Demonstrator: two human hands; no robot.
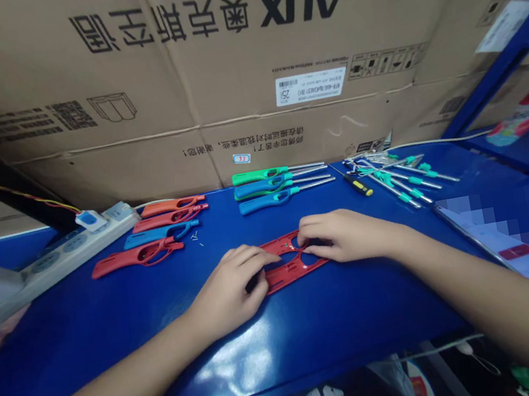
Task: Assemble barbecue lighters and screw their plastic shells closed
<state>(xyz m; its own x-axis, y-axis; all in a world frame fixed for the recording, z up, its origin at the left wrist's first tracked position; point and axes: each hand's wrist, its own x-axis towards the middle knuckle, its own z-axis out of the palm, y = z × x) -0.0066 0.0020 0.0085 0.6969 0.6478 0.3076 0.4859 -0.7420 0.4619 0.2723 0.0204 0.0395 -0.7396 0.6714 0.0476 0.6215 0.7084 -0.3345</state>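
Observation:
Two red plastic shell halves (285, 274) lie side by side on the blue table (166, 336), their hollow insides facing up. My left hand (233, 286) rests at their left end, fingers bent and closed over the edge of the shells. At the right end, my right hand (346, 235) pinches around the handle openings of the shells. Whether a small part is between its fingertips cannot be seen.
Red, orange and blue shells (139, 255) lie at the left beside a power strip (60, 252). Assembled lighters (265, 203), a screwdriver (358, 184), metal tubes (399, 185) and a phone (499, 240) lie further right. A cardboard box (208, 106) stands behind.

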